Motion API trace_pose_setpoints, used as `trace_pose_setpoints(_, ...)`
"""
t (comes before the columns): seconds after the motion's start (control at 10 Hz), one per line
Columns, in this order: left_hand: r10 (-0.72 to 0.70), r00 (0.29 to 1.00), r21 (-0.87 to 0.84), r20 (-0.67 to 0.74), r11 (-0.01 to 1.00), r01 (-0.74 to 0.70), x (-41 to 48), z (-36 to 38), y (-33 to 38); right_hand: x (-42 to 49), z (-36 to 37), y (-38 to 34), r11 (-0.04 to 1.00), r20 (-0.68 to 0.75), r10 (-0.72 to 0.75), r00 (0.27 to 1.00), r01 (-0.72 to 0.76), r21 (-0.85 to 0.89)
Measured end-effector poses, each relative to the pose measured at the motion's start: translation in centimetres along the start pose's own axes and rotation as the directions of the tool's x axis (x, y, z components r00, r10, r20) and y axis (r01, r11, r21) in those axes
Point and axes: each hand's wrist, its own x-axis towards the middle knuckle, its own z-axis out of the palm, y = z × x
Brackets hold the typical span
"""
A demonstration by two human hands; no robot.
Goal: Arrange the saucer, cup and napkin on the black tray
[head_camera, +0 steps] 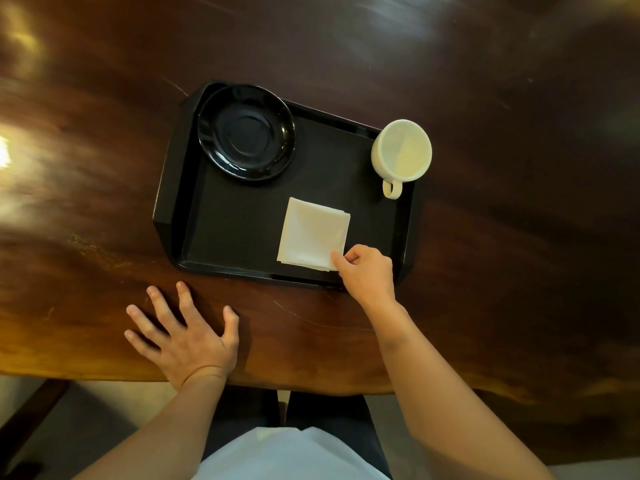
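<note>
The right hand (367, 271) is pinching the lower right corner of the folded napkin (313, 233), which is lying flat in the lower centre of the tray (235, 223), apparently to square it there. The left hand (187, 336) is lying wide and empty on the table (104, 202) at lower left, likely bracing. The saucer (246, 132) is sitting at the tray's upper left corner and the cup (401, 148) upright at its upper right, not on the saucer.

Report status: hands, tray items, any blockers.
Left hand flat, open on table. Right hand pinching napkin corner on black tray. Saucer far left, cup far right, apart. Nothing in the way.
</note>
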Motion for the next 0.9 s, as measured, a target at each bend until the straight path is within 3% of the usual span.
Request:
trace_pose_setpoints(0.4,-0.011,0.996,0.038,0.085,0.999,0.008,0.0,-0.6,0.4,-1.3,-2.5,0.1,0.973,0.166,-0.096,0.982,0.127,-0.190)
trace_pose_setpoints(0.6,-0.129,0.948,0.157,0.292,0.984,0.085,0.2,-5.1,3.4,-2.5,-5.7,1.5,0.923,0.235,-0.171,0.957,0.239,-0.301)
trace_pose_setpoints(0.7,-0.067,0.899,0.226,0.433,0.973,-0.036,-0.4,-8.9,5.8,-3.9,-7.8,2.2,0.884,0.300,-0.207,0.931,0.309,-0.350)
trace_pose_setpoints(0.8,0.114,0.849,0.273,0.516,0.918,-0.289,-1.8,-12.1,8.8,-4.9,-10.5,2.5,0.801,0.371,-0.239,0.897,0.398,-0.447)
trace_pose_setpoints(0.9,0.226,0.835,0.243,0.502,0.889,-0.387,-2.5,-14.4,12.6,-5.8,-13.3,2.3,0.775,0.379,-0.278,0.883,0.439,-0.455)
